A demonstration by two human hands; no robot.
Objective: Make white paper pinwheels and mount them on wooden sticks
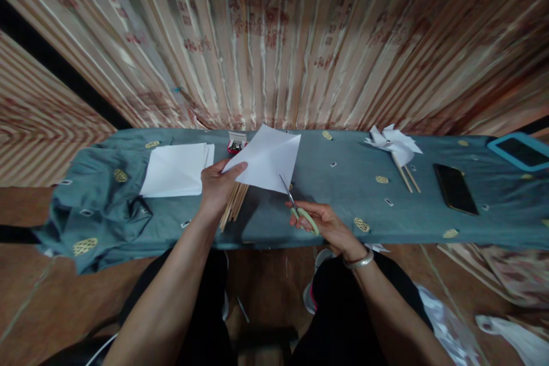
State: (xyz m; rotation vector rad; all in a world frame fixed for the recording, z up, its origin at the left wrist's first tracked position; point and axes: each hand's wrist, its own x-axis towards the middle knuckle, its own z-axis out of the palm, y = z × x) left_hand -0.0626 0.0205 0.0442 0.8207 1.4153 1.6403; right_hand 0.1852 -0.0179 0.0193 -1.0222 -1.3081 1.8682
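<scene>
A white sheet of paper (pixel 268 157) is pinched at its left corner by my left hand (pixel 221 183), raised above the cloth-covered table. My right hand (pixel 319 220) grips a pair of scissors (pixel 305 218) by their pale green handles. The blades overlap the paper's lower right edge; whether they are cutting into it I cannot tell. Beneath the paper lie several thin wooden sticks (pixel 234 206), their upper ends covered. Just behind my left hand, a small red box (pixel 235 146) holds shiny little metal pieces. A stack of white paper (pixel 175 170) rests left of my left hand.
White paper pinwheels on sticks (pixel 397 146) lie at the table's right, beside a black phone (pixel 454 189). A blue-framed device (pixel 521 151) sits at the far right end. A patterned curtain (pixel 274 40) hangs behind the table (pixel 343 200).
</scene>
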